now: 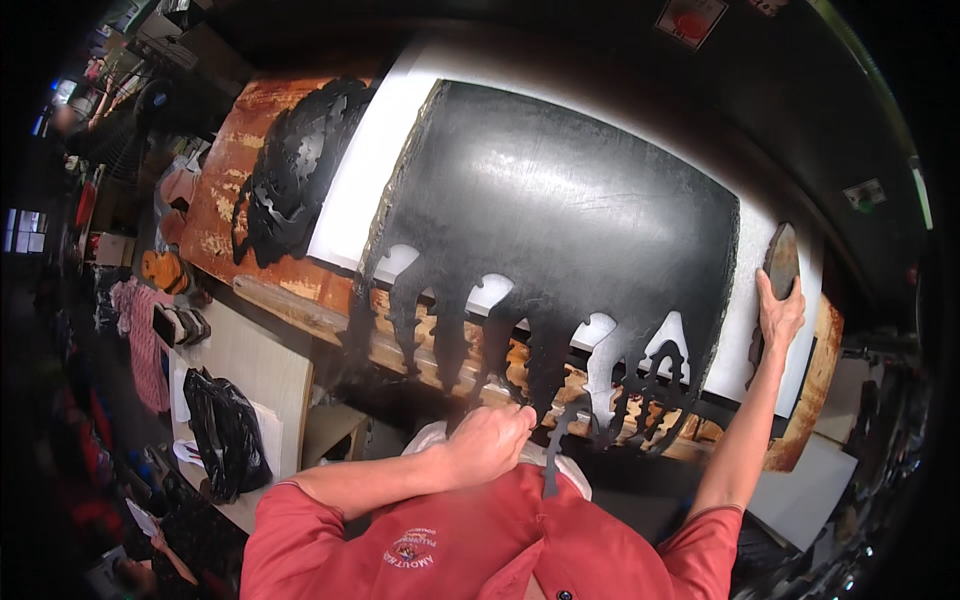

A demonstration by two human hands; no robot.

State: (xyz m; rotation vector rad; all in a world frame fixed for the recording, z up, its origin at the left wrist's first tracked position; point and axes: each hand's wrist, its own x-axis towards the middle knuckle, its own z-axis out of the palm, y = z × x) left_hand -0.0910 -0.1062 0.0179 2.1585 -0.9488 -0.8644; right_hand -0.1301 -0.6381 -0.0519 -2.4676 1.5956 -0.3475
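A large black sheet (570,200) lies over a white board (362,180), its near edge cut into curved gaps and ragged strips that hang toward me. My left hand (492,440) is closed at the ends of these strips, close to my body, and seems to pinch one; the fingertips are partly hidden. At the right end of the board, my right hand (781,312) grips a long, dark, sole-shaped piece (781,262) with a brownish top and rounded end. That piece rests beside the sheet's right edge, apart from it.
A heap of black cut scraps (305,165) sits on the worn brown table (215,215) at left. Below it stand a pale cabinet (265,370) and a black plastic bag (225,435). A dark machine body (800,110) overhangs the far side. Another person is at lower left.
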